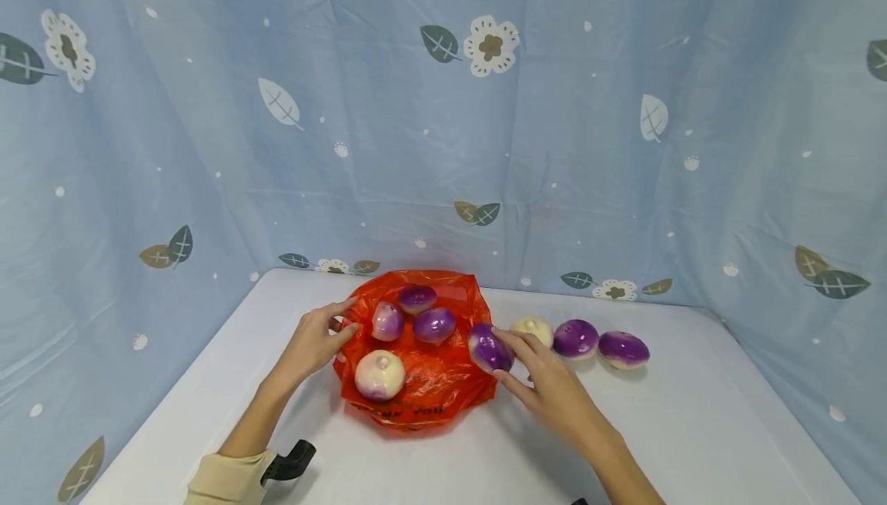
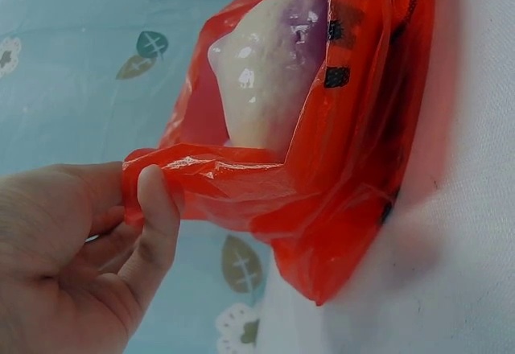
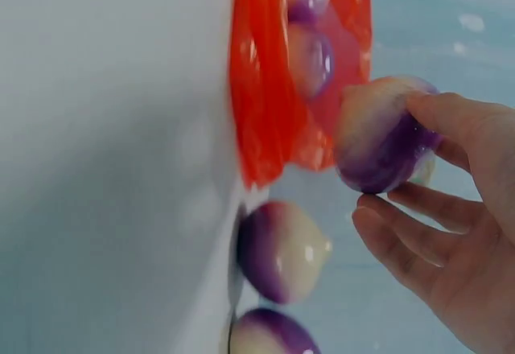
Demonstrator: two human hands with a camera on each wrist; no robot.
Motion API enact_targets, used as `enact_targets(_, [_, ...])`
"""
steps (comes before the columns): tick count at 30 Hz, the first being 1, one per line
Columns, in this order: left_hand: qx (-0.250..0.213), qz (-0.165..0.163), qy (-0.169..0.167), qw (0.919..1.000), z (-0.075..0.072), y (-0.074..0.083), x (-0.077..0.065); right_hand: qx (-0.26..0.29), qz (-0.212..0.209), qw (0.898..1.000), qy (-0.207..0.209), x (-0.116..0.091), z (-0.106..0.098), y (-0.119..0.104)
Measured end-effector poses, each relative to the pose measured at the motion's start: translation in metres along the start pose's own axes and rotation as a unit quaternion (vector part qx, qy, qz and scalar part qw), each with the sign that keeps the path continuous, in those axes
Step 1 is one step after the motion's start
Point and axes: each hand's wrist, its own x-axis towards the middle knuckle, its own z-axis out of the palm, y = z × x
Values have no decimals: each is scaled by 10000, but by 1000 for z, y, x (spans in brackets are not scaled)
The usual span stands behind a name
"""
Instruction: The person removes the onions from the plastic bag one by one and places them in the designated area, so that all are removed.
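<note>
Pinches with the left hand (image 1: 314,345), on an inward-slanting forearm (image 1: 259,416). Grips with the right hand (image 1: 552,391), between spread thumb (image 1: 514,388) and fingers (image 1: 518,342).

Open red bag (image 1: 443,382), edge pinched by left hand (image 1: 315,343), purple-and-cream vegetable (image 1: 489,349) gripped by right hand (image 1: 550,386), seemingly raised near bag's rim

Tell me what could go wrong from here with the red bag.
The glossy purple-and-cream round vegetable may slip, as the right hand holds it by the fingertips. The thin red plastic bag might tear where the left hand pinches it. The mostly cream round vegetable, near the bag's front edge, could roll out.
</note>
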Motion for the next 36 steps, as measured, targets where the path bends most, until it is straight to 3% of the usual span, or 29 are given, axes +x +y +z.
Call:
enact_targets(4, [87, 14, 45, 10000, 0, 0, -1, 39, 304, 9995, -34, -8, -13, 16])
enact_targets(11, [124, 1, 46, 9999, 0, 1, -2, -146, 165, 9996, 173, -20, -29, 39])
enact_targets(17, [56, -32, 14, 10000, 1, 1, -2, -134, 477, 9985, 226, -29, -45, 58])
enact_targets(24, [22, -48, 0, 10000, 1, 1, -2, -247, 311, 9980, 492, -34, -61, 75])
enact_targets(36, [103, -15, 21, 9999, 1, 0, 1, -316, 408, 9966, 650, -45, -77, 101])
